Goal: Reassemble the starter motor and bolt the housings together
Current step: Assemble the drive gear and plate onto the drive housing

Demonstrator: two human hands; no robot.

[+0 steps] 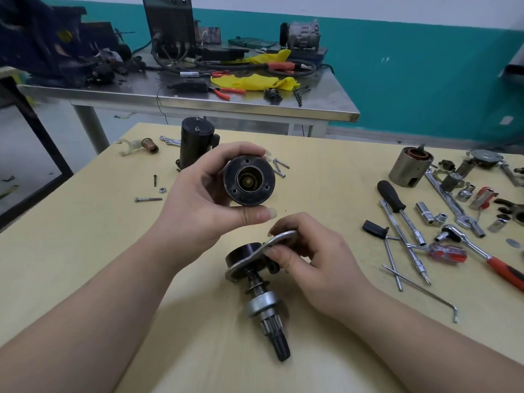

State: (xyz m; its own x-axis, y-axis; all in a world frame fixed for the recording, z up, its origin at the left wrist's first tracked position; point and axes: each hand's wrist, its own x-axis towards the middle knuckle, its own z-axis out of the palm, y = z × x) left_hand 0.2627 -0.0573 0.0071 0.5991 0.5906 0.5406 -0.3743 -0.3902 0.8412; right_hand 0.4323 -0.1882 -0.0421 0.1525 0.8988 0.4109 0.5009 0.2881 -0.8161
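The left hand (198, 194) holds a round black solenoid housing (249, 180) above the tabletop (85, 236), fingers curled over its top edge and thumb pressed under its lower edge. The housing's open end faces the camera: a flat black face with small holes, a metal-lined bore, and a brass-coloured part deep inside.

Just below the solenoid housing, the right hand (312, 268) pinches a silver mounting plate (263, 252) between fingers and thumb. That plate belongs to the drive assembly (263, 293), which lies on the tabletop: a black cylinder behind the plate, then a shaft with a grey clutch body and a dark splined pinion pointing towards the person.

Behind the solenoid housing, a black motor body (195, 146) stands upright. Left of the housing lie a long bolt (148, 199), a nut (162, 190) and a small pin (155, 180); farther left and back sits a pale fork lever with a copper-coloured sleeve (140, 146). Just right of the housing, two screws (280, 167) lie near the left fingertips.

Well to the right of the housing stands a silver field-coil casing (409, 167) with windings visible inside, among a black-handled screwdriver (397, 205), sockets (431, 215), a red-handled ratchet (487, 256) and a red clear-handled screwdriver (445, 252).
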